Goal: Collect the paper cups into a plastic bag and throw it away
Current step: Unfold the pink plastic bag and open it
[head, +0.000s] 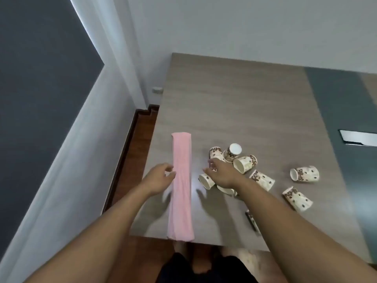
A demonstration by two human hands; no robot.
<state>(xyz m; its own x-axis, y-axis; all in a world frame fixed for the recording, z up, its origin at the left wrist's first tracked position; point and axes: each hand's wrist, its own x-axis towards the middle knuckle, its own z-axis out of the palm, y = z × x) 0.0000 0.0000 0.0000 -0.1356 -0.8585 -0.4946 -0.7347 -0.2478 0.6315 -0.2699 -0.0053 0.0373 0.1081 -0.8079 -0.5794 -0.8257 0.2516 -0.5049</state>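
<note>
A long, flat, folded pink plastic bag lies lengthwise on the wooden table, reaching its near edge. Several paper cups with a brown coffee-bean print lie scattered to the bag's right: one upside down, one on its side, two further right. My left hand hovers at the bag's left edge, fingers apart, empty. My right hand is open above the cluster of cups, to the right of the bag, and hides some of them.
The table's left edge runs next to a strip of wooden floor and a grey wall. A dark grey panel with a metal-framed slot covers the table's right side. My legs show below the near edge.
</note>
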